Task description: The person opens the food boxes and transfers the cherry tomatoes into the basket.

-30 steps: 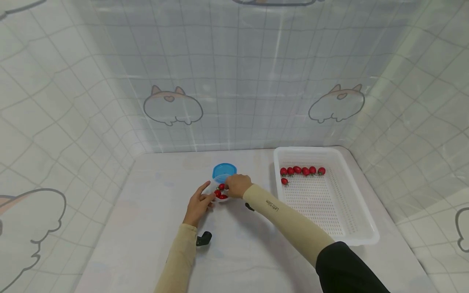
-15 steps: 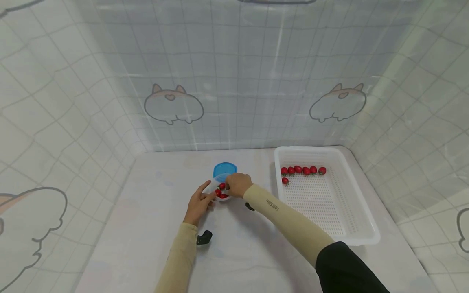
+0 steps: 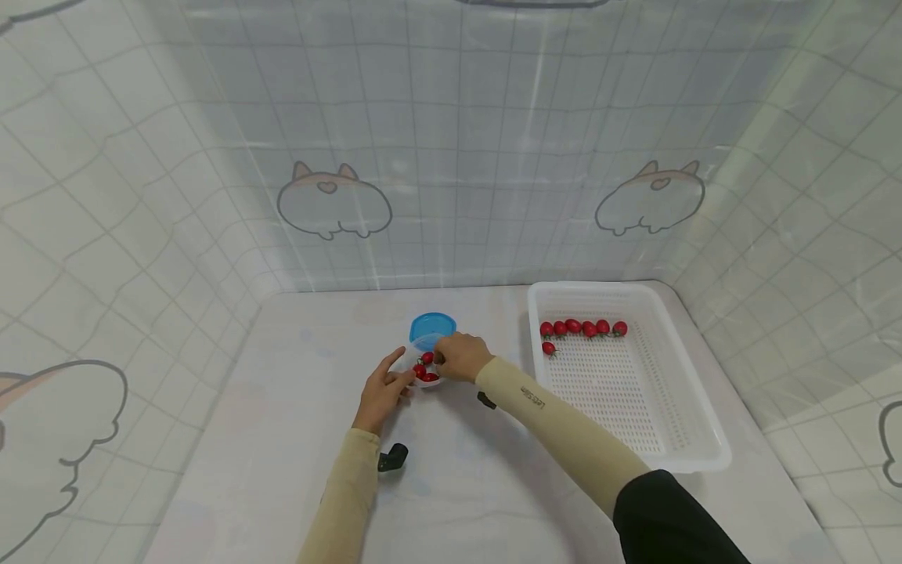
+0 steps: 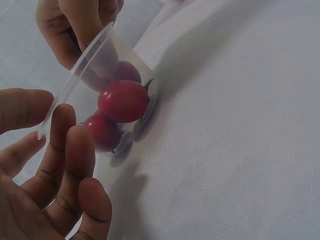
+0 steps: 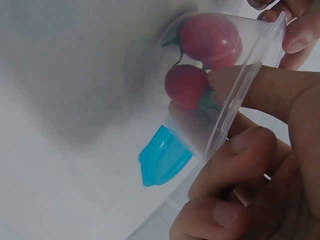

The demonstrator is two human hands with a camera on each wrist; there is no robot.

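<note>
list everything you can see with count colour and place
Tray: 1, white, right side of table
Tray tomatoes: 7, red, toward tray's far end
Cup: 1, clear, between the hands
Cup tomatoes: at least 3, red, inside cup
Lid-like piece: 1, blue, beyond cup
Table cover: 1, white, beneath everything
Wall sheeting: 3 sides, pale with grey grid and cartoon animals, around table
Wrist devices: 2, black, one per wrist
Sleeves: 2, beige, forearms; right black higher up
Left hand: 1, bare, holding cup
Right hand: 1, bare, fingertips inside cup

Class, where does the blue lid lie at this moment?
In the head view, the blue lid lies near the middle of the picture, just beyond the clear cup and the right hand, and to the left of the white tray.
</note>
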